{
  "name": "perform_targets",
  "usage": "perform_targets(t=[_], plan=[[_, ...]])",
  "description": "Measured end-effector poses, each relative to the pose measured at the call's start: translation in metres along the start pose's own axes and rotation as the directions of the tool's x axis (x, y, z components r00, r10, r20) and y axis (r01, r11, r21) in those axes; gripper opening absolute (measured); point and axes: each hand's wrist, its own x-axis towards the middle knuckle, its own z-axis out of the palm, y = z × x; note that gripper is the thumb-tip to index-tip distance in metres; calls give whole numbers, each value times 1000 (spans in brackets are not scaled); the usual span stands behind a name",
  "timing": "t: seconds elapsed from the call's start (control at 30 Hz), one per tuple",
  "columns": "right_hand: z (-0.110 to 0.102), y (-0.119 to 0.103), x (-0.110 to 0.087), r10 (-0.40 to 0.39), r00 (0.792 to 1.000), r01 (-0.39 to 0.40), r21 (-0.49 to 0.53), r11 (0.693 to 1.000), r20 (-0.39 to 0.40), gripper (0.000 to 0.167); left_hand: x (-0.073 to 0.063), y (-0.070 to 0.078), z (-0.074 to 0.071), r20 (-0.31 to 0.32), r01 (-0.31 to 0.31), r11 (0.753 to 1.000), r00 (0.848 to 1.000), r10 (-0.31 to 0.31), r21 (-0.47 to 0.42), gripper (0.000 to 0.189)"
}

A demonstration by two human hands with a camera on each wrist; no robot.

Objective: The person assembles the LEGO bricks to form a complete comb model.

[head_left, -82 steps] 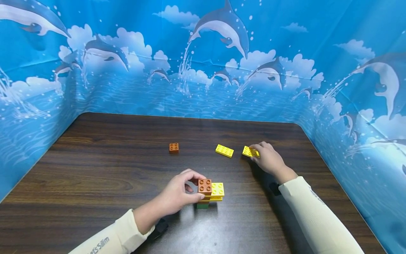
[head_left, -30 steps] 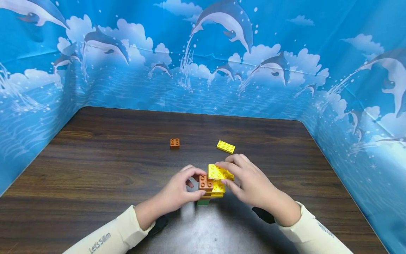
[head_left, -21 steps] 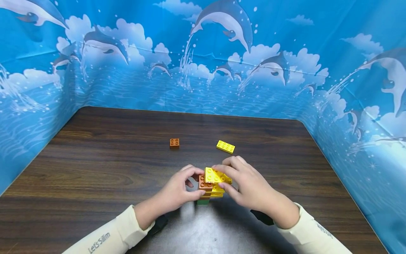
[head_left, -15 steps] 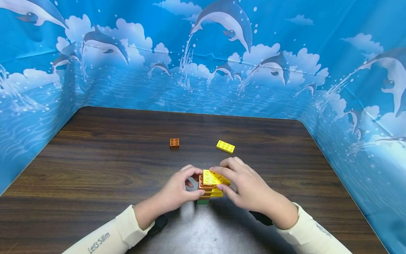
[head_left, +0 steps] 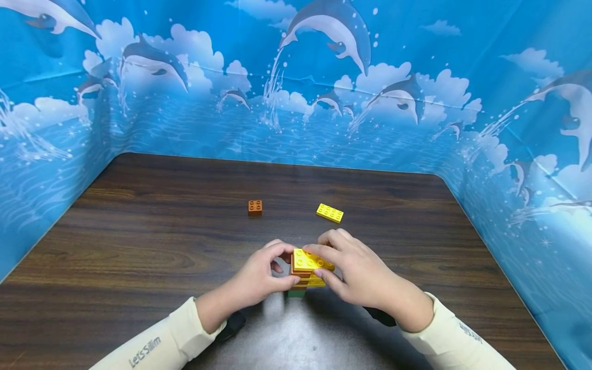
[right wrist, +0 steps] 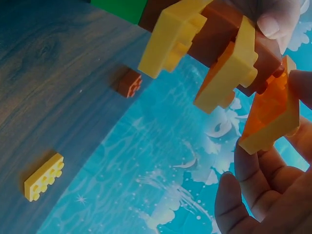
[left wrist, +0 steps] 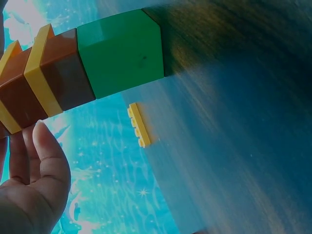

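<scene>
A tower of green, brown and yellow blocks [head_left: 304, 282] stood upright on the desk [head_left: 162, 231], roughly midway between its left and right edges. The person's left hand [head_left: 261, 276] gripped the tower near the top, between thumb and fingers. The right hand [head_left: 363, 270] pinched a flat yellow block [head_left: 303, 261] over the topmost brown block [right wrist: 267, 58]; whether the two were fully joined could not be told. Beyond, toward the desk's far edge, lay a loose brown block [head_left: 255, 208] and, to its right, a loose yellow block [head_left: 330, 213].
</scene>
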Motion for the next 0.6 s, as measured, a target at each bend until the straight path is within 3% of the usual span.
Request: perform_targets(t=[0.6], plan=[[-4,-2,4,-25,999,27,-63,998,33,41,1,0,-1,11,-19,1000,1000,19,-24,37]])
